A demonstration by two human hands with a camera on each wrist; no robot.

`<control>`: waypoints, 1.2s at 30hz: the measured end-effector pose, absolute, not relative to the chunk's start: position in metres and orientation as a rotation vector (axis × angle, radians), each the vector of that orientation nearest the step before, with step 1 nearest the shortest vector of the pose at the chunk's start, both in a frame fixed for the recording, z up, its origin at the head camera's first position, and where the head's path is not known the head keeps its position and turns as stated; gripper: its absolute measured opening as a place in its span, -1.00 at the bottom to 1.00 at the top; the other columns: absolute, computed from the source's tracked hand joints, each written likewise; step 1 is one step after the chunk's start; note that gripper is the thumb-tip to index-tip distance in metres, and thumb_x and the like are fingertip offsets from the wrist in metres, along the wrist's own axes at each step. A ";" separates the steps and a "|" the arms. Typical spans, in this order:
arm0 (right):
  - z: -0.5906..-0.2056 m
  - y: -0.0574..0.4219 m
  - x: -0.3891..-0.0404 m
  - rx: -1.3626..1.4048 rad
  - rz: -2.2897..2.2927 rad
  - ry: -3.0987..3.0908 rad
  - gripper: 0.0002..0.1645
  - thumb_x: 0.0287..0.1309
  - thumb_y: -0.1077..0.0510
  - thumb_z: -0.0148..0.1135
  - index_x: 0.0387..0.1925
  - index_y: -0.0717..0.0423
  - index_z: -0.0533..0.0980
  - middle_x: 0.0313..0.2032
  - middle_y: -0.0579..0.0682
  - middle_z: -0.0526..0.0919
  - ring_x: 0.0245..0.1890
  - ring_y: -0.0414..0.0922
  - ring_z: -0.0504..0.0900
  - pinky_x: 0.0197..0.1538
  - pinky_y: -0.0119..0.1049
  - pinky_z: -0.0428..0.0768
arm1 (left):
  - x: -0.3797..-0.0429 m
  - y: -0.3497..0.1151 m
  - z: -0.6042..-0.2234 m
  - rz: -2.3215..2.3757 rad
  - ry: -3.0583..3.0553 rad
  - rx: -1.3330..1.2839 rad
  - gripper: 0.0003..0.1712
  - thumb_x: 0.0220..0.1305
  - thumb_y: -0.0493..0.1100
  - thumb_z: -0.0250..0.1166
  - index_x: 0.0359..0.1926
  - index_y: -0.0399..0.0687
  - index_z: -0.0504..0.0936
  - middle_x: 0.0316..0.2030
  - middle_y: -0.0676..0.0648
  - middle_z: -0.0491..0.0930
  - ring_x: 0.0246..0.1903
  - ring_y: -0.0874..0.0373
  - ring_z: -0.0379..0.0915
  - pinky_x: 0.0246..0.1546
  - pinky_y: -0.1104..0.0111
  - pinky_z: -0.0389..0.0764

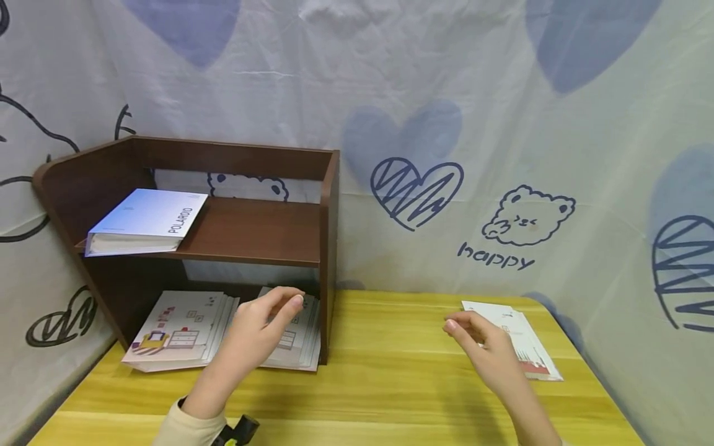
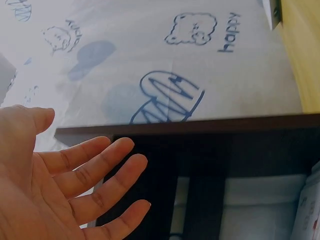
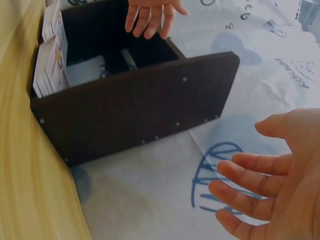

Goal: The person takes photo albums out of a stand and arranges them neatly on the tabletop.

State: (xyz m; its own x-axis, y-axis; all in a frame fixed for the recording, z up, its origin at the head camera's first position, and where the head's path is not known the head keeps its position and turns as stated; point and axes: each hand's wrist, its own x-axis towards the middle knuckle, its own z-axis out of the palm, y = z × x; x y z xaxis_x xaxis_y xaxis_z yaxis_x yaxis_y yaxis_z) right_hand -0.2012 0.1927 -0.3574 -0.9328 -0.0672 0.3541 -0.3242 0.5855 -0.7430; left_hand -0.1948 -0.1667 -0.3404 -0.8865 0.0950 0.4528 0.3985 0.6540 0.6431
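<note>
My left hand hovers in front of the lower shelf's right part, its fingers loosely bent and holding nothing. Behind it stand two stacks of thin illustrated booklets, a left stack and a right stack partly hidden by the hand. My right hand is in the air above the table's right side, relaxed and holding nothing. Beneath and behind it lies another booklet stack, partly covered in the head view. In the left wrist view the left hand shows spread fingers; the right hand looks alike in its own wrist view.
A dark brown two-tier shelf stands on the left of the yellow wood-grain table. On its upper board lies a blue-white binder marked POLAROID. A printed cloth with hearts and bears hangs behind.
</note>
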 end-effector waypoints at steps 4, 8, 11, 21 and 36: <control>-0.358 0.181 -0.201 0.345 1.301 -2.540 -0.72 0.37 -0.02 0.13 -0.09 0.03 0.62 -0.24 -0.08 0.75 -0.24 -0.35 0.65 -0.15 -0.44 0.61 | -0.194 -0.176 -0.337 -1.103 -2.467 -0.355 -0.66 0.49 0.09 0.02 0.06 0.11 0.61 -0.18 0.03 0.74 -0.31 0.17 0.67 -0.35 0.33 0.61; -0.360 0.170 -0.203 0.362 1.314 -2.548 -0.73 0.35 -0.02 0.16 -0.08 0.02 0.62 -0.22 -0.09 0.76 -0.21 -0.29 0.67 -0.11 -0.40 0.61 | -0.191 -0.184 -0.332 -1.088 -2.449 -0.327 -0.65 0.50 0.05 0.01 0.07 0.07 0.61 -0.19 -0.02 0.75 -0.30 0.13 0.67 -0.37 0.35 0.57; -0.361 0.162 -0.206 0.402 1.319 -2.542 -0.74 0.34 -0.02 0.16 -0.09 0.02 0.62 -0.22 -0.09 0.75 -0.21 -0.31 0.66 -0.10 -0.38 0.61 | -0.190 -0.190 -0.329 -1.058 -2.436 -0.304 -0.64 0.51 0.04 -0.01 0.08 0.04 0.61 -0.19 -0.02 0.75 -0.21 0.10 0.67 -0.28 0.30 0.60; -0.362 0.136 -0.210 0.566 1.355 -2.489 -0.78 0.31 0.02 0.20 -0.12 0.01 0.64 -0.26 -0.13 0.75 -0.27 -0.31 0.66 -0.13 -0.41 0.62 | -0.191 -0.214 -0.323 -1.007 -2.379 -0.192 -0.60 0.53 0.03 -0.05 0.10 -0.04 0.60 -0.18 -0.08 0.75 -0.16 -0.02 0.68 -0.13 0.05 0.64; -0.365 0.099 -0.215 0.703 1.405 -2.546 -0.71 0.34 0.00 0.16 -0.08 0.09 0.62 -0.21 -0.04 0.75 -0.23 -0.18 0.67 -0.11 -0.39 0.62 | -0.189 -0.245 -0.314 -0.987 -2.319 -0.032 -0.52 0.53 0.10 -0.10 0.12 -0.05 0.59 -0.15 -0.12 0.73 -0.29 0.81 0.34 -0.27 0.52 0.44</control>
State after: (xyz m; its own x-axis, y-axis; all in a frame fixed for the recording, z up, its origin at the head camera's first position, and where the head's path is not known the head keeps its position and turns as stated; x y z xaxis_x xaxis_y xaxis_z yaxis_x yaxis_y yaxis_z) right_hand -0.2149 0.0990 -0.3651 -0.8791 -0.3276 0.3463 -0.4676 0.4515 -0.7599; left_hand -0.1887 -0.2452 -0.3141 -0.8130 -0.2067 0.5443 0.2492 0.7215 0.6461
